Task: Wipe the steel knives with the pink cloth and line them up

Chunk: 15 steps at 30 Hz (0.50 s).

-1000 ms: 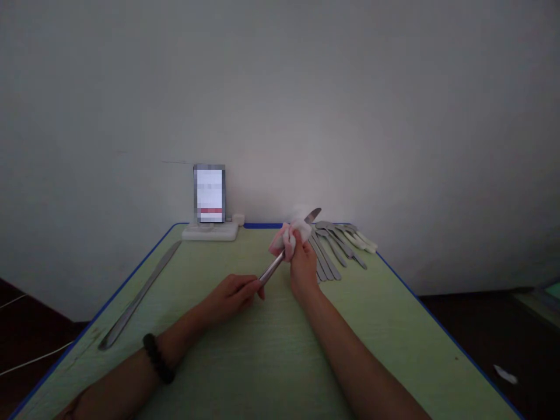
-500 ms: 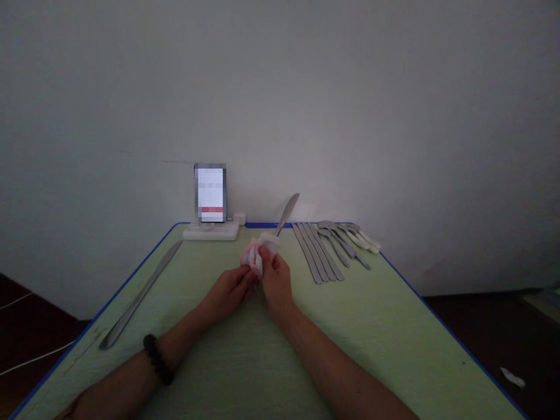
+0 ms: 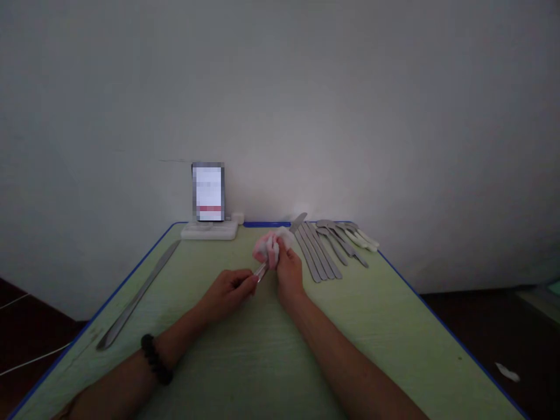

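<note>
My left hand is closed on the handle end of a metal table knife, whose blade points away toward the wall. A pink and white cloth is wrapped around the middle of the knife. My right hand grips that cloth, closed around it and the knife inside. The cloth hides the knife's middle part. Just right of the cloth, several metal knives lie side by side on the table.
Spoons and forks, some with white handles, lie at the back right. Another table knife lies along the left edge. A lit phone stands on a white power strip by the wall. The green table has blue edging.
My right hand has slid the cloth along the knife, away and to the right, baring part of the handle by my left hand. The blade has tipped lower.
</note>
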Each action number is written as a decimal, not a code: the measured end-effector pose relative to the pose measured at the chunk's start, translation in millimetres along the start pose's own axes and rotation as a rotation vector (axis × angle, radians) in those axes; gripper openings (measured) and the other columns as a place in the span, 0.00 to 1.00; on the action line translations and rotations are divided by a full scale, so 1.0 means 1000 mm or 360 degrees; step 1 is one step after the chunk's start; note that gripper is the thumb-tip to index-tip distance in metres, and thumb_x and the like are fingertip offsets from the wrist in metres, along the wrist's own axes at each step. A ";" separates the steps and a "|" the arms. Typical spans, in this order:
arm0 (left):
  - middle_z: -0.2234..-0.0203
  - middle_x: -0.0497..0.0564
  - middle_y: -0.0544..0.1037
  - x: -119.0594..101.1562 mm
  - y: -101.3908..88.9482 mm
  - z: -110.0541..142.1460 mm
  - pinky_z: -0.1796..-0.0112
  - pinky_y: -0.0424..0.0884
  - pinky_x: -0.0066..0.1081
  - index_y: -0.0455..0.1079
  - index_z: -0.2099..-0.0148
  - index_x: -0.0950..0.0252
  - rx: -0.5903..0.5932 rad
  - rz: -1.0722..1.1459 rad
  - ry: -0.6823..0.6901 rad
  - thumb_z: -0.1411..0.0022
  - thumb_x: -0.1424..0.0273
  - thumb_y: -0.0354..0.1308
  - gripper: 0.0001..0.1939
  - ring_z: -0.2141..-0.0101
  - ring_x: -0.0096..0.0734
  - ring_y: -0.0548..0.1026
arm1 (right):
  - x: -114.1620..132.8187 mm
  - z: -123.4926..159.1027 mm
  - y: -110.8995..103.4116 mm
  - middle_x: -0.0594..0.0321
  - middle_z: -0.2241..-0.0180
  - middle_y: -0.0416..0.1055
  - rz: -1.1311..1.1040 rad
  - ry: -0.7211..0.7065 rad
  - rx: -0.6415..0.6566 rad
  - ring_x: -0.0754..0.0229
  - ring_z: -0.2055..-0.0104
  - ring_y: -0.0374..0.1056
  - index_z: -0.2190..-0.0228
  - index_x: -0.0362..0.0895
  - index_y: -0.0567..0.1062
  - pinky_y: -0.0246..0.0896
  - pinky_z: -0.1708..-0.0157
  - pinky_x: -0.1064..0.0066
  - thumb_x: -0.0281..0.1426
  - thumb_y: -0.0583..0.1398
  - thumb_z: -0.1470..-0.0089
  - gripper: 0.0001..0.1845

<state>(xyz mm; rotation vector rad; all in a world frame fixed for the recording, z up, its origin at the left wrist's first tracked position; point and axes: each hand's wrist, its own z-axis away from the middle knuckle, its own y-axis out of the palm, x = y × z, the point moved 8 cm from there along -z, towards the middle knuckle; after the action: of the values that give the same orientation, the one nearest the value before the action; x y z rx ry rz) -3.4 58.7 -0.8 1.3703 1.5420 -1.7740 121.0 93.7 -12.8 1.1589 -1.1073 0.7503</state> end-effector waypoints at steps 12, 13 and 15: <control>0.83 0.40 0.60 0.003 0.014 0.000 0.80 0.53 0.22 0.61 0.67 0.64 0.0199 0.0136 -0.0037 0.38 0.59 0.46 0.14 0.81 0.22 0.59 | 0.010 -0.009 -0.008 0.68 0.82 0.61 0.0030 -0.0121 -0.0024 0.67 0.79 0.53 0.78 0.40 0.70 0.49 0.78 0.73 0.49 0.57 0.56 0.23; 0.83 0.40 0.60 0.001 0.014 0.002 0.80 0.53 0.22 0.61 0.68 0.64 0.0227 0.0093 -0.0031 0.38 0.59 0.46 0.14 0.81 0.22 0.59 | 0.015 -0.015 -0.016 0.68 0.83 0.61 0.0023 -0.0152 -0.0087 0.67 0.79 0.54 0.79 0.40 0.70 0.50 0.78 0.73 0.50 0.57 0.55 0.23; 0.83 0.40 0.61 -0.002 0.015 0.004 0.80 0.54 0.22 0.60 0.70 0.64 0.0267 0.0054 -0.0032 0.37 0.58 0.45 0.15 0.81 0.22 0.59 | 0.024 -0.026 -0.030 0.67 0.82 0.63 -0.0001 -0.0184 -0.0196 0.66 0.78 0.56 0.78 0.40 0.71 0.51 0.77 0.73 0.50 0.56 0.55 0.24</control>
<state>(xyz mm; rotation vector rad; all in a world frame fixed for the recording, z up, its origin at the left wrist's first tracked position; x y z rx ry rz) 7.7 50.1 -6.9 1.4423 1.3775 -1.9269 162.9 108.3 0.2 1.1090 -1.2325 0.6122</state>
